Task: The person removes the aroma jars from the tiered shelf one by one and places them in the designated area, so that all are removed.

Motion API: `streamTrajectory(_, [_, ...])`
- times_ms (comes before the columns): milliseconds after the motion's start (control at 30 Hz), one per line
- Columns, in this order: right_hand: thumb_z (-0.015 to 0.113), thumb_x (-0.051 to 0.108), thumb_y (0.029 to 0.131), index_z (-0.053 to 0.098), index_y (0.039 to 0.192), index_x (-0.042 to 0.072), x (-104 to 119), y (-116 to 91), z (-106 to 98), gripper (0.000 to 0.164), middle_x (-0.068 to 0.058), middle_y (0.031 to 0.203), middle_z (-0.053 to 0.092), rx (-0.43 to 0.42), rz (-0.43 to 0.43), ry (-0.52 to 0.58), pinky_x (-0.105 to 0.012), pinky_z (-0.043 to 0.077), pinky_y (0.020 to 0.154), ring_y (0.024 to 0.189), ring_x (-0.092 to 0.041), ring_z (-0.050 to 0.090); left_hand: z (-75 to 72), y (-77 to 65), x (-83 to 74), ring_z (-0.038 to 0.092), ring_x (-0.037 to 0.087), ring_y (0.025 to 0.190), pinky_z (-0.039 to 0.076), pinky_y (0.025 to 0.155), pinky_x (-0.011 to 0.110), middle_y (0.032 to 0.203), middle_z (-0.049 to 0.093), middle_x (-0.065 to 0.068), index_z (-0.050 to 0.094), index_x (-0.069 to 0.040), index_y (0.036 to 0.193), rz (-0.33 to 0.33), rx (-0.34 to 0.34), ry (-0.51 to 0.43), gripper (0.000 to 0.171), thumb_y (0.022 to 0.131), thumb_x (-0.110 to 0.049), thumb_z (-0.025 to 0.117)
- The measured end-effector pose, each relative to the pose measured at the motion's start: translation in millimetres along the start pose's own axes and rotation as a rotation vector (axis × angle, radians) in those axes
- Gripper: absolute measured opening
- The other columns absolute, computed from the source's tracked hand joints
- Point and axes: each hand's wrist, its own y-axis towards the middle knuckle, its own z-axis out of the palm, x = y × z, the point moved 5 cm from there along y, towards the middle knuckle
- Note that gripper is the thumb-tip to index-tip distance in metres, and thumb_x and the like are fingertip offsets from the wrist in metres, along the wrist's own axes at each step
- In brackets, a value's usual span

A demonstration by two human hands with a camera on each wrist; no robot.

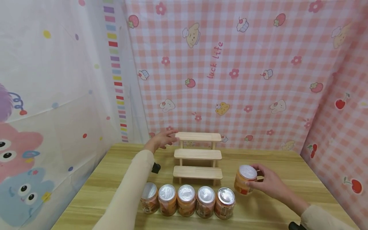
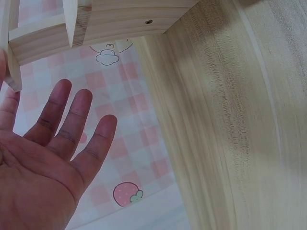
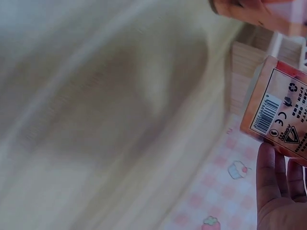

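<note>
My right hand (image 1: 268, 183) grips an orange can (image 1: 242, 184) with a silver lid, right of the row of cans. In the right wrist view this can (image 3: 276, 117) shows a barcode and printed text, with the fingers of my right hand (image 3: 283, 206) against it. My left hand (image 1: 161, 140) reaches to the left end of a three-tier wooden shelf (image 1: 198, 155), fingertips at its top board. In the left wrist view several fingers of the left hand (image 2: 48, 163) are extended and spread below the wooden shelf (image 2: 120, 19).
Several similar silver-lidded cans (image 1: 186, 201) stand in a row in front of the shelf. Everything rests on a wood-grain table (image 1: 273, 210). A pink checked cloth (image 1: 253, 95) hangs behind it, and a white patterned cloth (image 1: 72, 121) on the left.
</note>
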Motion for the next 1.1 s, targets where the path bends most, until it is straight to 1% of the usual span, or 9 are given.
streamTrajectory(100, [0.083,0.02,0.082,0.051,0.129,-0.007,-3.4,-7.2,4.5,0.064,-0.016,0.115,0.061,0.02,-0.003,0.024,-0.028,0.057,0.076,0.102,-0.029,0.062,-1.2,0.4,-0.3,0.049,0.037,0.129,0.043,0.1,0.057,0.145,0.05,0.016,0.037,-0.021,0.155,0.002,-0.007,0.008,0.058,0.102,-0.032,0.057])
streamTrajectory(267, [0.083,0.019,0.082,0.047,0.132,-0.01,-7.4,-20.4,13.8,0.068,-0.018,0.12,0.058,0.055,0.009,0.056,-0.029,0.057,0.078,0.104,-0.031,0.063,-5.5,-1.0,-1.2,0.049,0.037,0.129,0.043,0.099,0.057,0.146,0.049,0.017,0.037,-0.02,0.155,0.004,-0.01,0.011,0.058,0.102,-0.032,0.057])
streamTrajectory(333, [0.082,0.018,0.083,0.046,0.132,-0.011,-9.0,-25.9,18.1,0.068,-0.019,0.12,0.057,0.069,0.009,0.073,-0.028,0.057,0.077,0.102,-0.026,0.064,-6.3,-3.5,-1.1,0.048,0.038,0.13,0.042,0.101,0.058,0.146,0.049,0.017,0.037,-0.02,0.155,0.001,-0.006,0.005,0.059,0.102,-0.033,0.058])
streamTrajectory(500, [0.082,0.016,0.082,0.049,0.128,-0.011,-12.1,-35.3,28.4,0.063,-0.019,0.118,0.058,0.082,-0.031,0.099,-0.028,0.057,0.077,0.096,-0.008,0.063,-7.5,-8.6,-1.1,0.048,0.038,0.13,0.041,0.101,0.058,0.144,0.05,0.018,0.036,-0.018,0.155,-0.01,-0.009,-0.003,0.059,0.101,-0.031,0.058])
streamTrajectory(633, [0.083,0.015,0.081,0.05,0.127,-0.009,-14.5,-39.9,36.1,0.062,-0.018,0.117,0.059,0.093,-0.048,0.104,-0.029,0.057,0.077,0.095,-0.007,0.063,-7.8,-9.4,-1.6,0.048,0.038,0.13,0.041,0.102,0.058,0.144,0.051,0.018,0.037,-0.018,0.155,-0.014,-0.014,-0.005,0.058,0.102,-0.03,0.057])
streamTrajectory(800, [0.084,0.016,0.08,0.05,0.127,-0.008,-17.8,-45.3,43.5,0.062,-0.016,0.117,0.06,0.12,-0.043,0.123,-0.029,0.057,0.078,0.098,-0.006,0.062,-5.8,-6.7,0.2,0.048,0.038,0.13,0.041,0.101,0.058,0.143,0.051,0.019,0.036,-0.017,0.155,-0.008,-0.004,-0.007,0.058,0.102,-0.03,0.056])
streamTrajectory(967, [0.084,0.014,0.08,0.049,0.126,-0.011,-20.7,-50.1,47.5,0.063,-0.018,0.116,0.06,0.094,-0.077,0.12,-0.03,0.057,0.076,0.097,-0.003,0.06,-3.4,-6.5,0.5,0.047,0.038,0.131,0.04,0.103,0.058,0.145,0.049,0.018,0.036,-0.018,0.155,-0.009,0.006,-0.018,0.057,0.102,-0.029,0.056])
streamTrajectory(1100, [0.083,0.014,0.082,0.048,0.129,-0.011,-21.8,-51.8,49.2,0.064,-0.017,0.116,0.06,0.082,-0.087,0.106,-0.029,0.057,0.074,0.097,-0.001,0.057,-3.5,-7.1,0.3,0.047,0.038,0.131,0.04,0.102,0.058,0.146,0.048,0.018,0.036,-0.018,0.155,-0.012,0.006,-0.013,0.057,0.102,-0.03,0.056])
